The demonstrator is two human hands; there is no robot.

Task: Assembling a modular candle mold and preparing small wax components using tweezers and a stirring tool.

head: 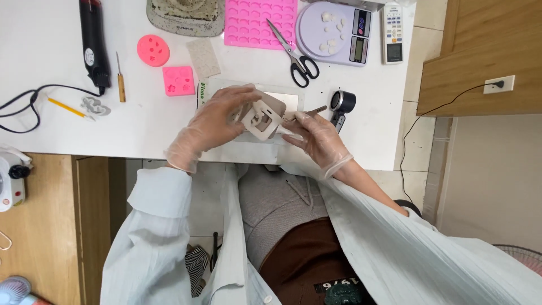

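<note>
On white tabletop (51, 130): blk scissors (294, 54), lilac scale (334, 33), pink mould tray (261, 22), round pink mould (153, 50), yellow pencil (66, 107).

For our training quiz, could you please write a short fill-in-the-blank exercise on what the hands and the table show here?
1. Both hands wear thin, clear ____.
2. The left hand holds a beige cut-out piece, and the right hand brings a thin ____ to it.
3. The black-handled scissors lie partly on a ____ mould tray.
4. Small white pieces sit on the round ____.

Missing words: gloves; tool; pink; scale
</note>
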